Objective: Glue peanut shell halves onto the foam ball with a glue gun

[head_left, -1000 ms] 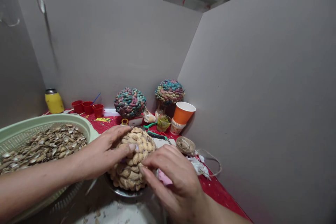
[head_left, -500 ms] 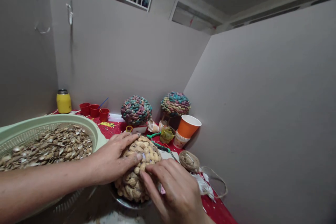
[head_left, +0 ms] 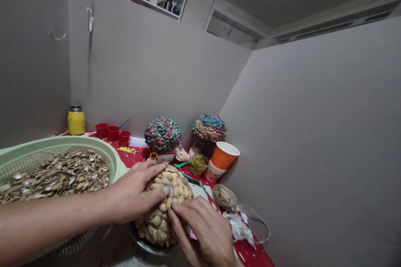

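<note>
Since half a second ago the right hand (head_left: 203, 231) has slipped a little lower down the near side of the peanut-shell dome (head_left: 158, 221), while the left hand (head_left: 138, 194) has hardly stirred. The dome sits on a shallow metal dish (head_left: 150, 247) at the near edge of the worktop (head_left: 255, 254), just in front of the person and just beside the pale green basket (head_left: 116, 162).

The left hand lies open and spread over the dome's top and left flank, thumb pressed flat against the shells near the crown. The right hand rests palm down with its fingertips (head_left: 171, 213) pushed against shells on the right flank. Whether they pinch a loose shell cannot be told, and a scrap of pink shows under the palm.

As for progress, every part of the dome that shows between the hands is already clad in overlapping shells, with no bare patch in view. The parts under the palms are hidden. The shells are plain and unpainted, unlike the two multicoloured domes (head_left: 163, 133) standing at the back wall. The basket holds a deep heap of loose shell halves (head_left: 59, 173).

An orange paper cup (head_left: 224, 156), a roll of twine (head_left: 226, 196), green-handled pliers (head_left: 188, 176), three red cups (head_left: 112, 132) and a yellow jar (head_left: 76, 120) stand around, all apart from both hands
</note>
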The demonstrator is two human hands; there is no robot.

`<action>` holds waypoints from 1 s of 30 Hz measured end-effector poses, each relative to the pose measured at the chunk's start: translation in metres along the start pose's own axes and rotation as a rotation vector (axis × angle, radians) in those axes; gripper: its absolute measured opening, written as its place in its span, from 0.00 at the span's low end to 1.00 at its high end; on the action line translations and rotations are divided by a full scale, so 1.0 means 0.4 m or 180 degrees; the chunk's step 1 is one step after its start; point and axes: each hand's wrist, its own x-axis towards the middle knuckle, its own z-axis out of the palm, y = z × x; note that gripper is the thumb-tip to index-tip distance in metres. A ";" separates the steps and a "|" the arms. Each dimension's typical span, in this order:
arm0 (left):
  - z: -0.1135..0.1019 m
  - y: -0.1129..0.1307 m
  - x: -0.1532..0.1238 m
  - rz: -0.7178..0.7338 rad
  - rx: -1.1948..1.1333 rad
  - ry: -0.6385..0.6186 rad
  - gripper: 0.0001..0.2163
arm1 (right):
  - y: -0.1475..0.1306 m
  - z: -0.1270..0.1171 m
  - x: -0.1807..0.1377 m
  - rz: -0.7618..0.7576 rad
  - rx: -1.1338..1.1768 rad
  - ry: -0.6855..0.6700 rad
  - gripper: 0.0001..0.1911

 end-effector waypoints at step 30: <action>0.001 -0.003 0.005 -0.0084 -0.0071 -0.0220 0.36 | 0.027 -0.025 -0.017 -0.0605 -0.0619 -0.0257 0.13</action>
